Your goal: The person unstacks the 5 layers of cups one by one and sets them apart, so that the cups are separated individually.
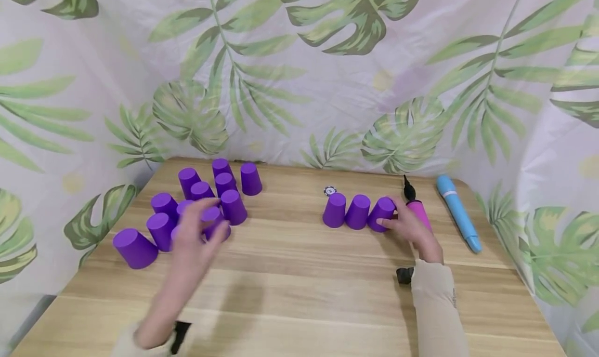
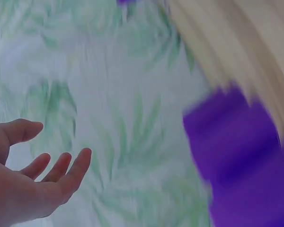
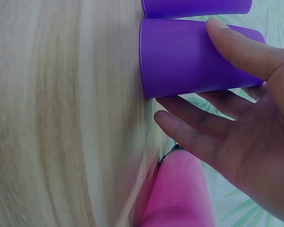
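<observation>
Several purple cups stand upside down on the wooden table, most grouped at the left. My left hand [image 1: 194, 242] is in the air in front of that group, overlapping a few cups in the head view. The left wrist view shows its fingers [image 2: 75, 172] loosely bent and holding nothing, with blurred purple cups [image 2: 232, 137] off to the side. At the right, three cups form a row: a left one [image 1: 334, 210], a middle one [image 1: 357, 212] and a right-end cup [image 1: 380, 215]. My right hand [image 3: 236, 113] holds that end cup, thumb across one side and fingers along the other.
A pink pump [image 1: 419, 214] with a black nozzle lies just right of my right hand, and a blue tube [image 1: 458, 214] lies farther right. Behind the row sits a small chip [image 1: 330, 190]. A leaf-print curtain [image 1: 299, 87] hangs along the table's back.
</observation>
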The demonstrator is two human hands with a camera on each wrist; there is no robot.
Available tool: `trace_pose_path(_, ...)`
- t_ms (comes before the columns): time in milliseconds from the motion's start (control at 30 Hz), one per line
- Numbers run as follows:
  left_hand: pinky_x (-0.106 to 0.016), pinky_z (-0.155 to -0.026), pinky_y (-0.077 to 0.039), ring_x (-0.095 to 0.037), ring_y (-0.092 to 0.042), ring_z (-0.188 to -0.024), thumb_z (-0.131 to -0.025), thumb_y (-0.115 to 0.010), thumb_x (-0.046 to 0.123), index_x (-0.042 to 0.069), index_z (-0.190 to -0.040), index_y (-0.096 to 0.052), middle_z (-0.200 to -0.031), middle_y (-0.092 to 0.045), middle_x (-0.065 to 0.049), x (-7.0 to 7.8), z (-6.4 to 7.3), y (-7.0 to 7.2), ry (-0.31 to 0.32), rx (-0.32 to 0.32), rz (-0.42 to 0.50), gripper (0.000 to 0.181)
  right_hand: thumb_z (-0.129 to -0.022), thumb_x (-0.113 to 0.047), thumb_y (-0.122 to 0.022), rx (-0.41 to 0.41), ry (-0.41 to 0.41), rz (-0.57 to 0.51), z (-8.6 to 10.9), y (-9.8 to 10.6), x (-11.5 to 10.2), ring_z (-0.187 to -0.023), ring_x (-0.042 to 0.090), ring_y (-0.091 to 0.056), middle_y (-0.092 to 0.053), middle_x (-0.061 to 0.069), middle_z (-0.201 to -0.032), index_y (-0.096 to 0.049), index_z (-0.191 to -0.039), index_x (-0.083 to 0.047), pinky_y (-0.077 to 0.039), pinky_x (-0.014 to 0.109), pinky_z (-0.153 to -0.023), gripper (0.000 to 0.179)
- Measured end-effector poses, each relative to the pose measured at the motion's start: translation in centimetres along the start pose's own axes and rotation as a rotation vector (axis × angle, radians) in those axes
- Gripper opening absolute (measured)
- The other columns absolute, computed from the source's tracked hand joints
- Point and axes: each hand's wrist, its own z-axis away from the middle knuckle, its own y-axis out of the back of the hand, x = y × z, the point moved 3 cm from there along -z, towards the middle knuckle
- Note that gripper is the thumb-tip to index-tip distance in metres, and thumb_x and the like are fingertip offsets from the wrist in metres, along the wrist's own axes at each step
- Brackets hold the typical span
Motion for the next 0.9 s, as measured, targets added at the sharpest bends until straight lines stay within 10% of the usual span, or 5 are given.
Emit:
trace_pose_path(233, -0.044, -0.092, -0.051, -0.035, -0.048, -0.121, -0.082, -0.074, 0.004, 0.001, -0.141, -0.037, -0.134, -0.045, -0.02, 1.6, -1.0, -13.1, 0.092, -0.46, 0.202, 0.069, -0.09, -0.009, -0.066, 0.016, 0.009, 0.001, 0.2, 0.3, -0.2, -0.115, 0.048, -0.052, -0.05, 0.031, -0.127, -0.033, -0.139, 0.0, -0.045, 0.052, -0.096, 0.059)
trace_pose_path(400, -0.049, -0.104, -0.041, -0.039, -0.042, -0.128, -0.081, -0.077, 0.011, 0.002, -0.148, -0.026, -0.141, -0.037, -0.024, 1.9, -2.5, -20.1, 0.165, -0.551, 0.203, 0.085, -0.091, -0.009, -0.066, -0.002, 0.006, -0.029, 0.3, -0.1, -0.3, -0.114, 0.048, -0.053, -0.05, 0.03, -0.128, -0.033, -0.139, 0.0, -0.047, 0.048, -0.094, 0.059)
trace_pose_path(600, -0.048, -0.105, -0.039, -0.038, -0.043, -0.125, -0.081, -0.076, 0.011, 0.001, -0.144, -0.033, -0.139, -0.04, -0.023, 0.4, -3.5, -24.2, 0.241, -0.523, 0.118, 0.078, -0.09, -0.007, -0.066, 0.007, 0.022, -0.03, 0.0, -0.8, 0.0, -0.115, 0.049, -0.052, -0.05, 0.03, -0.128, -0.033, -0.138, 0.001, -0.045, 0.051, -0.096, 0.059)
trace_pose_path(900, -0.045, -0.103, -0.041, -0.034, -0.051, -0.119, -0.082, -0.075, 0.009, -0.003, -0.134, -0.043, -0.128, -0.051, -0.021, -1.2, -3.1, -26.4, 0.262, -0.524, 0.129, 0.062, -0.09, -0.006, -0.066, 0.017, -0.004, -0.02, -0.1, -0.2, 0.4, -0.115, 0.047, -0.052, -0.051, 0.03, -0.126, -0.034, -0.137, 0.0, -0.045, 0.051, -0.095, 0.058)
